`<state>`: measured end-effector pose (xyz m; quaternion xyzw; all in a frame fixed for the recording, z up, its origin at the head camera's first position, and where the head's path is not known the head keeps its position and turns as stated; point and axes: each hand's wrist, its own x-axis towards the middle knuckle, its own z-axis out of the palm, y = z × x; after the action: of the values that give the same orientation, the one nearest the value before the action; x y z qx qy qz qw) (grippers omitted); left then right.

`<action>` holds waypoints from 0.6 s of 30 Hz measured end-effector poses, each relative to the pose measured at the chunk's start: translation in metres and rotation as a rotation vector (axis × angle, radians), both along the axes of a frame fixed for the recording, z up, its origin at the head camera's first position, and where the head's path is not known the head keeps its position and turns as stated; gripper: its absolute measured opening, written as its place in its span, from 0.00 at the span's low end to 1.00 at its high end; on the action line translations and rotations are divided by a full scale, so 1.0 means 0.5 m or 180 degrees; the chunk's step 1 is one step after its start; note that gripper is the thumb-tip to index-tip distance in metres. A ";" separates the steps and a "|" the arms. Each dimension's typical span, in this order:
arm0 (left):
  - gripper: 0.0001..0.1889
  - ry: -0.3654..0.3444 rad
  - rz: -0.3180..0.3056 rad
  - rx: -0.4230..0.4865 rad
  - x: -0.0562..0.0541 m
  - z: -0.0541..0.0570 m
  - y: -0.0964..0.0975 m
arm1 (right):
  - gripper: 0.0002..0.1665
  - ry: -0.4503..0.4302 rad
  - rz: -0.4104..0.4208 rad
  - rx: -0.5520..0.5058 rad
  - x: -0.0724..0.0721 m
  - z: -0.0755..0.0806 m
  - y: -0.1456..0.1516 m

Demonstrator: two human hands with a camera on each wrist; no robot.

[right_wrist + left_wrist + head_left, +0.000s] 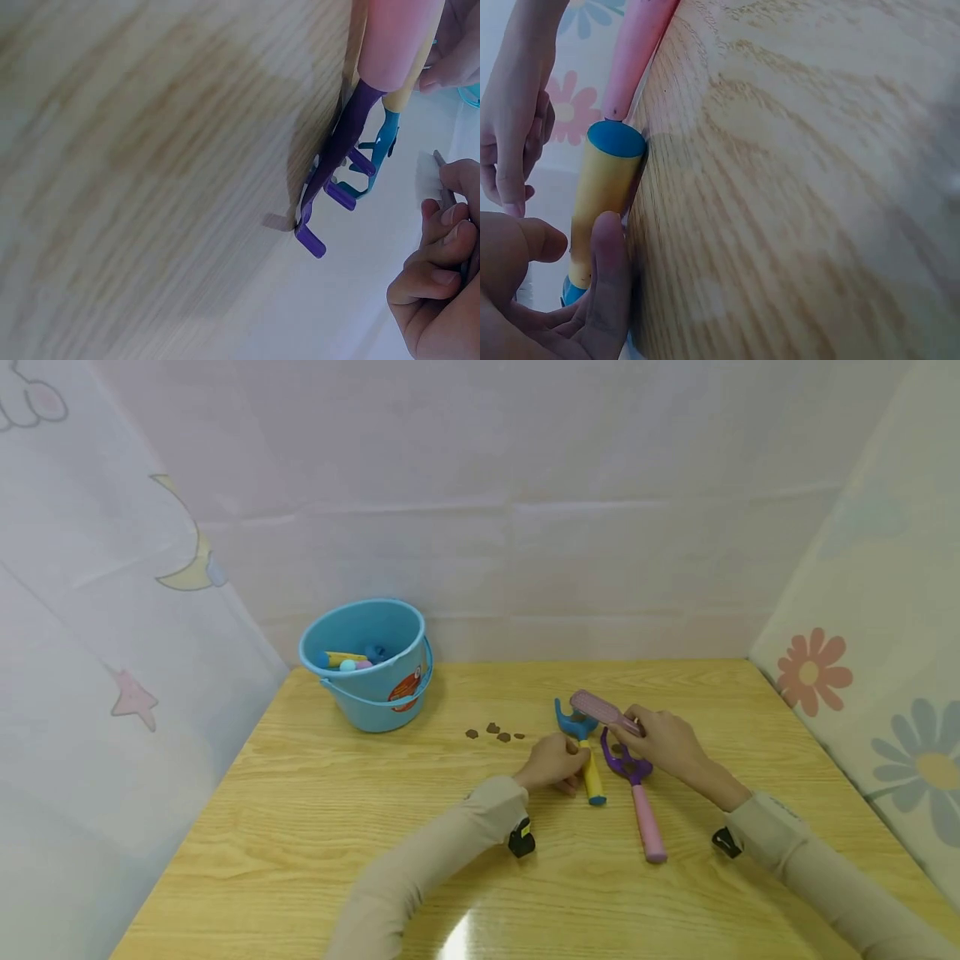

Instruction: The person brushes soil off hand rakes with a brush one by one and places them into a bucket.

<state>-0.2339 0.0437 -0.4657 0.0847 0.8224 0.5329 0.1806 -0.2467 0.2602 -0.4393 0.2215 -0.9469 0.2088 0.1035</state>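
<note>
At the far left, a pale cloth sheet (pixel 67 610) is hanging, showing a printed crescent moon and a pink star. Beside it, on the wood-grained desk (pixel 300 827), a round, light-blue bucket (pixel 375 718) is standing near the back edge, tapering toward its base and wearing a thin handle and a reddish label; inside, blue and yellow pieces are lying with a small rounded one. Right of it, thin, irregular brown flakes (pixel 503 737) are lying scattered on the wood.

Next, the left hand (pixel 551 762), its cream sleeve ending just above a small black device, is holding the blue-and-yellow tool (pixel 592 777), fingers bent at the upper part of its smooth yellow handle; the blue, curved head is pointing away from the person, and the handle end is showing a flat blue cap. Just beside it, a purple-and-pink tool (pixel 643 810) is lying on the desk, its glossy purple head curving into prongs, its rounded pink handle pointing toward the person. Above that head, the right hand (pixel 667 743) is grasping a flat mauve piece (pixel 600 707) with curled fingers; its elongated face is showing a fine dotted texture and is slanting over the blue head. Farther right, a sheet printed with flowers (pixel 814 672) is hanging.
</note>
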 end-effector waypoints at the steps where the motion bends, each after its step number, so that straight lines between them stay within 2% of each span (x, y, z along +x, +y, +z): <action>1: 0.20 0.0022 -0.0016 -0.0005 0.000 -0.001 0.000 | 0.16 -0.0013 -0.0009 0.0003 0.000 0.000 0.000; 5: 0.24 0.0110 -0.0062 -0.0034 -0.001 -0.002 0.000 | 0.16 -0.0063 -0.0033 -0.0021 -0.003 0.000 -0.002; 10: 0.23 0.0237 -0.0089 -0.0200 -0.003 0.000 0.002 | 0.17 -0.0053 0.0006 -0.0003 -0.006 -0.002 -0.004; 18: 0.26 0.0493 -0.0098 -0.0698 -0.005 0.005 0.012 | 0.18 -0.0012 0.0013 -0.0031 -0.002 0.001 -0.005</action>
<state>-0.2365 0.0495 -0.4631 0.1178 0.8858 0.4288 0.1329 -0.2476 0.2575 -0.4388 0.2226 -0.9456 0.2141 0.1023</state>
